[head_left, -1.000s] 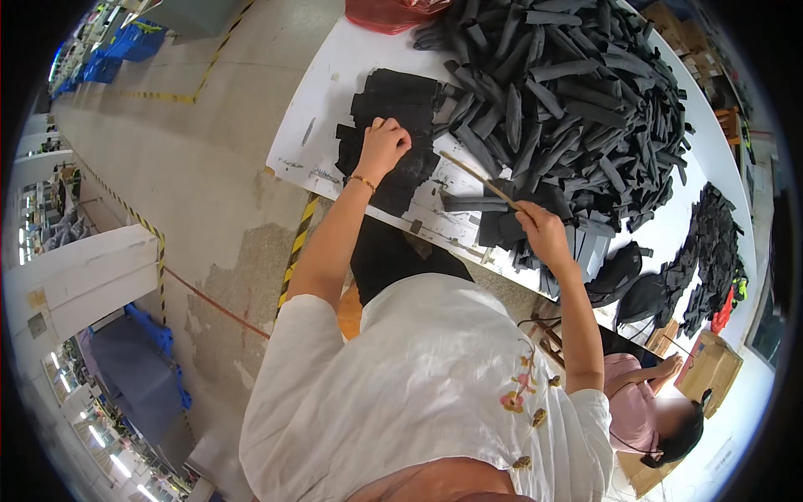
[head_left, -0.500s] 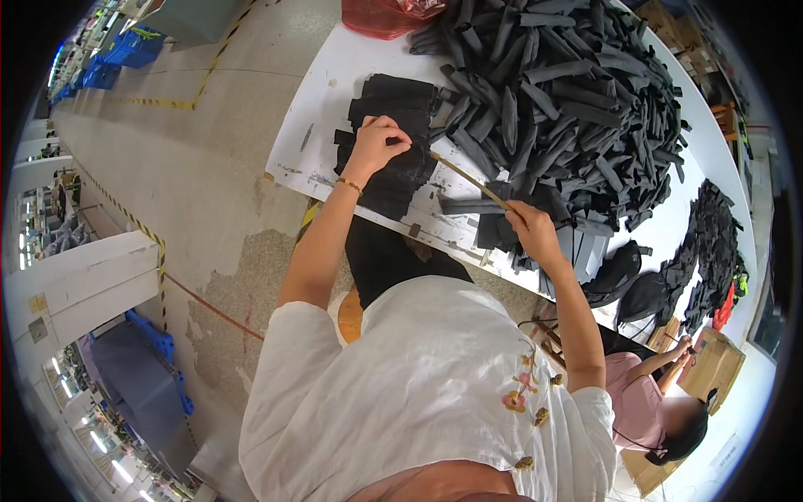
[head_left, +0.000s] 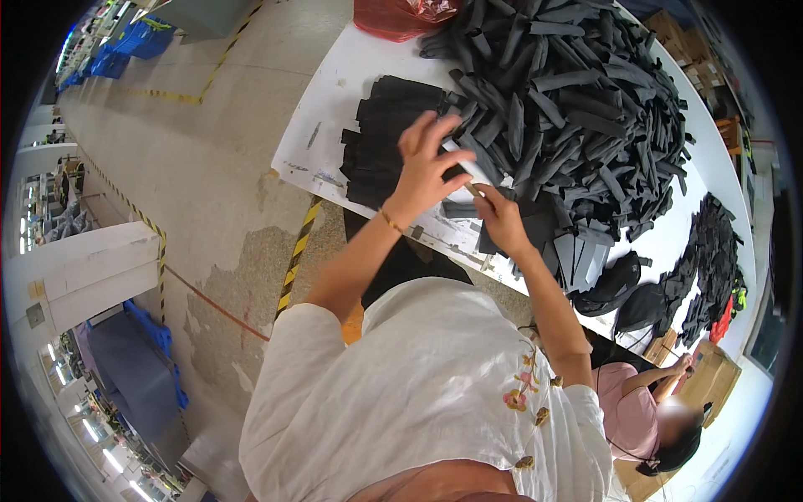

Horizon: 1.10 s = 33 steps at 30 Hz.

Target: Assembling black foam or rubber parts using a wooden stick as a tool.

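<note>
Left hand (head_left: 425,174): left of the heap, fingers (head_left: 412,134) spread apart and blurred; whether the thumb touches the stick, I cannot tell.
Right hand (head_left: 502,219): at the heap's near left edge, fingers closed around the stick.
Stick (head_left: 475,191): thin and brownish, left of the heap between the two hands; only a short part shows clearly.
Flat strips (head_left: 376,142): black, overlapping in a row left of the heap, partly behind the left hand.
Heap (head_left: 577,105): many dark grey tube-like pieces piled loosely.
Worktop (head_left: 314,146): white, scuffed, beneath the heap and reaching out to its left.
Red bag (head_left: 400,21): plastic, at the heap's upper left.
Black rounded items (head_left: 609,284): below the heap, kind unclear.
Smaller dark pile (head_left: 713,255): right of the heap, lower down.
Co-worker (head_left: 629,410): pink top, well below the heap, hands raised.
Blue crates (head_left: 138,42): on the floor, far left of the heap.
</note>
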Each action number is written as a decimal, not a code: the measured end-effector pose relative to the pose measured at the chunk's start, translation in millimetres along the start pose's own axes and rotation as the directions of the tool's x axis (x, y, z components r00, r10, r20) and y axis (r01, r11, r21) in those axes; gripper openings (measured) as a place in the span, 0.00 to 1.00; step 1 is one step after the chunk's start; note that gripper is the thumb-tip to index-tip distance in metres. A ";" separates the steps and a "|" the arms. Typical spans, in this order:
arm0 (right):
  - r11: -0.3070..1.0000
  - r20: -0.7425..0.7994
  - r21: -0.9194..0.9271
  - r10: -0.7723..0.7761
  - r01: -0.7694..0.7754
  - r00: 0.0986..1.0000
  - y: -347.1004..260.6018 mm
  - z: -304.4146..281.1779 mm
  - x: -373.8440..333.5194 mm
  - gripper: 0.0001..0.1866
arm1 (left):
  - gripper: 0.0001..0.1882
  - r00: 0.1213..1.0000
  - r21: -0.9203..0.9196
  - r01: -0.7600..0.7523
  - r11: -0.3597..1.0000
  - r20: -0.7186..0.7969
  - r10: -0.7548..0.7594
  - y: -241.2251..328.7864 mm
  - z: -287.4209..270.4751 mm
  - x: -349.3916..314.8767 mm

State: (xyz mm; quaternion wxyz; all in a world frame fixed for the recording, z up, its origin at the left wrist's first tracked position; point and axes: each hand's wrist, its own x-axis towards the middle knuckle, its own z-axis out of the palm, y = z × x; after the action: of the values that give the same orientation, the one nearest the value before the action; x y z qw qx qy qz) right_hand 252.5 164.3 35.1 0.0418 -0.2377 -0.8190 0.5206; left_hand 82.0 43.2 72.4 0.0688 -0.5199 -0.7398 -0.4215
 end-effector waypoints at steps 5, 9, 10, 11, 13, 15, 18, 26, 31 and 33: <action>0.990 0.014 0.144 0.010 -0.012 1.000 0.5 39.5 -12.9 0.14 | 0.15 0.543 -0.940 0.244 -0.240 0.338 -0.769 -20.2 24.8 -48.7; 0.997 -0.108 0.079 0.008 0.000 0.994 -17.1 66.1 -10.6 0.11 | 0.11 0.451 -0.826 0.099 -0.556 0.535 -0.715 -4.8 60.9 -72.8; 0.997 -0.154 0.069 0.037 -0.027 0.987 -19.0 68.1 -6.1 0.10 | 0.11 0.437 -0.831 0.113 -0.545 0.534 -0.724 1.9 58.6 -65.1; 0.998 -0.205 0.066 -0.009 0.023 0.979 -19.7 70.5 -6.2 0.08 | 0.11 0.441 -0.832 0.110 -0.543 0.531 -0.724 8.9 54.8 -58.7; 0.998 -0.228 0.058 -0.003 0.017 0.974 -19.9 74.1 -7.4 0.08 | 0.10 0.378 -0.853 0.185 -0.488 0.520 -0.766 19.8 47.5 -50.8; 0.999 -0.270 -0.019 -0.045 0.041 0.962 -16.6 76.4 -9.1 0.06 | 0.10 0.373 -0.868 0.189 -0.459 0.496 -0.784 19.3 46.2 -46.1; 0.999 -0.258 -0.024 -0.031 0.025 0.966 -13.9 74.8 -24.2 0.06 | 0.10 0.349 -0.891 0.203 -0.406 0.454 -0.820 16.3 40.3 -37.4; 0.999 -0.060 -0.032 0.040 -0.042 0.997 -0.7 49.7 -72.7 0.05 | 0.10 0.421 -0.934 0.278 -0.226 0.330 -0.845 -12.1 28.9 -19.2; 0.999 -0.223 0.039 0.037 -0.029 0.974 -19.9 54.7 -35.4 0.06 | 0.10 0.444 -0.913 0.281 -0.297 0.398 -0.803 28.3 47.4 -16.8; 0.998 -0.338 0.067 0.020 0.003 0.941 -28.7 56.2 -19.9 0.07 | 0.10 0.458 -0.896 0.301 -0.325 0.435 -0.775 42.2 52.7 -25.2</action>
State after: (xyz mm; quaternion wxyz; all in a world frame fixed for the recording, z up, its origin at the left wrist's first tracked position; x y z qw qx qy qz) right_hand 242.3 99.0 38.2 0.1874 -0.3257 -0.7808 0.4991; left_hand 145.9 66.3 48.6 -0.3720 0.1058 -0.3744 -0.8427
